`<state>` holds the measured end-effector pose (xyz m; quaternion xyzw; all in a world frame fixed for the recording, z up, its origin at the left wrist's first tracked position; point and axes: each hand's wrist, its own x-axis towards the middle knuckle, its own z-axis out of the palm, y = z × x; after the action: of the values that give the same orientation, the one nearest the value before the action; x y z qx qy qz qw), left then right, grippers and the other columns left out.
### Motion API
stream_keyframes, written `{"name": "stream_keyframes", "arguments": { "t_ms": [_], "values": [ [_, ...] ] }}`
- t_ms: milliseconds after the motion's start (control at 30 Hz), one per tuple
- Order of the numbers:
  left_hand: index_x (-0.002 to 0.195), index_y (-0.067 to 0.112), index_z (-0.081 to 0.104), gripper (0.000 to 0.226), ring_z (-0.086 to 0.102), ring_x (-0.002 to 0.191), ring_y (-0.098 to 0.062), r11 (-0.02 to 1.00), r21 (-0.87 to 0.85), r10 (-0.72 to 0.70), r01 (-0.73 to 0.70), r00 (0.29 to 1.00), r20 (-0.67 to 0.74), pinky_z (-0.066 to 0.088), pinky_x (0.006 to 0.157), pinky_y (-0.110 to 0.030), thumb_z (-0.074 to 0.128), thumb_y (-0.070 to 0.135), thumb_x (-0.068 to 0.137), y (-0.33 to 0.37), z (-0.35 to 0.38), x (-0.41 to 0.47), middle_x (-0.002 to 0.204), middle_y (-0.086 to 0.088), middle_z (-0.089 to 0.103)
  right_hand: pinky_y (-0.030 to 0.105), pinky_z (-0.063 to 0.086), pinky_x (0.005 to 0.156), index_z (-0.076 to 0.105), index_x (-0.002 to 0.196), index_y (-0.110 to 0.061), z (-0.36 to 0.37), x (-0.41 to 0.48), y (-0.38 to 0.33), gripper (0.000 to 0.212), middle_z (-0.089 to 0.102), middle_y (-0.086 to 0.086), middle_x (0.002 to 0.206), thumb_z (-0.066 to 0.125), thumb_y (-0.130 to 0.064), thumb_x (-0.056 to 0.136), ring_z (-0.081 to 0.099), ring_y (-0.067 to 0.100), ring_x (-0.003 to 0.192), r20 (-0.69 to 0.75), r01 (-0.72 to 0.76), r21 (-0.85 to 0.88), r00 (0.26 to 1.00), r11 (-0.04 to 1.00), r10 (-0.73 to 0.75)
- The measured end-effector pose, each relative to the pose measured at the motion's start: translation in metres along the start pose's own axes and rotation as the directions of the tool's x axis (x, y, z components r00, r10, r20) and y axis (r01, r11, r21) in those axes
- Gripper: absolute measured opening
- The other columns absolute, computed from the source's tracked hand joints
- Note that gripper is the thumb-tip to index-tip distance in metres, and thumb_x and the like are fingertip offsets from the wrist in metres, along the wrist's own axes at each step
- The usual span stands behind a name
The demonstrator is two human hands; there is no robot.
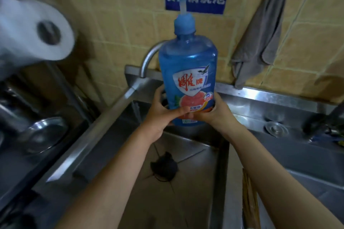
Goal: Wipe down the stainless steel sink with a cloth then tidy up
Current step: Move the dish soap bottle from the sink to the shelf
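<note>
Sink (195, 201): steel basin, with a dark strainer (163, 168) at its drain.
Cloth (260, 29): grey, hanging on the tiled wall above the sink's back rim, to the right; no hand on it.
Bottle (188, 72): blue pump detergent, held upright over the sink's back edge.
Left hand (160, 113), right hand (216, 113): fingers (178, 112) of both wrapped round the bottle's base.
Risk: gripped so low, the tall bottle could tip or slip and drop into the sink.

Both forearms reach forward, left hand (160, 115) and right hand (217, 114) gripping the bottle (188, 65) low down.
</note>
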<state>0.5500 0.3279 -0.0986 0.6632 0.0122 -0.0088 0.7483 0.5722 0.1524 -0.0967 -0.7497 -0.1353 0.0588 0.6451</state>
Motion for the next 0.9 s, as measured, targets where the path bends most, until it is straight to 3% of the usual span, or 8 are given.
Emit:
{"name": "stream_keyframes", "arguments": {
  "t_ms": [133, 300, 433, 533, 633, 733, 800, 900],
  "values": [
    [0.128, 0.032, 0.038, 0.099, 0.061, 0.108, -0.02, 0.998, -0.022, 0.063, -0.066, 0.992, -0.113, 0.051, 0.088, -0.05, 0.09, 0.025, 0.044, 0.028, -0.046, -0.038, 0.122, 0.0, 0.06, 0.008, 0.049, 0.064, 0.052, 0.114, -0.023, 0.055, -0.006, -0.031, 0.068, 0.067, -0.017, 0.095, 0.086, -0.006, 0.057, 0.064, -0.009, 0.083, 0.045, 0.041, 0.044, 0.998, 0.998, -0.043],
    [0.125, 0.038, 0.037, 0.1, 0.061, 0.107, -0.014, 0.996, 0.026, 0.085, -0.081, 0.967, -0.242, 0.055, 0.081, -0.046, 0.091, 0.029, 0.041, 0.064, -0.118, -0.095, 0.125, 0.004, 0.057, 0.009, 0.049, 0.065, 0.052, 0.117, -0.019, 0.139, -0.013, -0.066, 0.07, 0.07, -0.022, 0.089, 0.083, 0.001, 0.058, 0.065, -0.007, 0.084, 0.164, 0.114, 0.102, 0.978, 0.988, -0.13],
    [0.132, 0.033, 0.036, 0.114, 0.057, 0.113, -0.021, 0.993, 0.052, 0.116, -0.104, 0.928, -0.355, 0.051, 0.084, -0.056, 0.091, 0.035, 0.033, 0.088, -0.181, -0.15, 0.129, 0.006, 0.054, 0.018, 0.054, 0.071, 0.054, 0.115, -0.02, 0.218, -0.024, -0.093, 0.07, 0.07, -0.009, 0.1, 0.085, -0.003, 0.055, 0.067, 0.005, 0.091, 0.27, 0.152, 0.17, 0.943, 0.974, -0.194],
    [0.123, 0.043, 0.039, 0.101, 0.06, 0.109, -0.023, 0.989, 0.119, 0.128, -0.084, 0.892, -0.434, 0.052, 0.078, -0.058, 0.091, 0.036, 0.038, 0.103, -0.219, -0.186, 0.126, 0.01, 0.056, 0.03, 0.056, 0.08, 0.056, 0.114, -0.019, 0.269, -0.03, -0.107, 0.077, 0.07, -0.001, 0.105, 0.091, -0.015, 0.045, 0.067, 0.016, 0.096, 0.33, 0.14, 0.211, 0.921, 0.967, -0.206],
    [0.114, 0.047, 0.04, 0.086, 0.062, 0.105, -0.02, 0.984, 0.144, 0.166, -0.106, 0.84, -0.517, 0.054, 0.076, -0.054, 0.089, 0.024, 0.049, 0.117, -0.254, -0.224, 0.124, 0.009, 0.057, 0.022, 0.054, 0.074, 0.058, 0.108, -0.021, 0.319, -0.037, -0.122, 0.066, 0.071, -0.007, 0.097, 0.086, -0.005, 0.051, 0.068, 0.009, 0.09, 0.397, 0.155, 0.244, 0.885, 0.957, -0.244],
    [0.121, 0.038, 0.039, 0.081, 0.062, 0.103, -0.015, 0.977, 0.156, 0.212, -0.147, 0.774, -0.596, 0.055, 0.075, -0.049, 0.081, 0.017, 0.056, 0.126, -0.283, -0.256, 0.12, 0.01, 0.058, 0.012, 0.05, 0.067, 0.055, 0.114, -0.013, 0.364, -0.043, -0.137, 0.064, 0.068, -0.01, 0.095, 0.081, 0.006, 0.058, 0.066, -0.003, 0.081, 0.483, 0.158, 0.266, 0.832, 0.951, -0.274],
    [0.128, 0.03, 0.038, 0.084, 0.062, 0.102, -0.013, 0.974, 0.166, 0.227, -0.157, 0.741, -0.632, 0.056, 0.074, -0.044, 0.08, 0.017, 0.056, 0.131, -0.301, -0.273, 0.117, 0.009, 0.059, 0.011, 0.05, 0.067, 0.054, 0.115, -0.014, 0.39, -0.045, -0.145, 0.065, 0.067, -0.009, 0.097, 0.08, 0.007, 0.059, 0.066, -0.004, 0.081, 0.526, 0.149, 0.277, 0.803, 0.949, -0.28],
    [0.121, 0.035, 0.042, 0.075, 0.062, 0.104, -0.018, 0.965, 0.199, 0.264, -0.173, 0.678, -0.686, 0.056, 0.076, -0.045, 0.08, 0.014, 0.061, 0.137, -0.331, -0.29, 0.117, 0.007, 0.059, 0.016, 0.052, 0.071, 0.053, 0.117, -0.016, 0.43, -0.042, -0.155, 0.067, 0.068, -0.008, 0.101, 0.083, 0.001, 0.059, 0.067, 0.001, 0.088, 0.6, 0.13, 0.269, 0.752, 0.954, -0.271]
  ]
}}
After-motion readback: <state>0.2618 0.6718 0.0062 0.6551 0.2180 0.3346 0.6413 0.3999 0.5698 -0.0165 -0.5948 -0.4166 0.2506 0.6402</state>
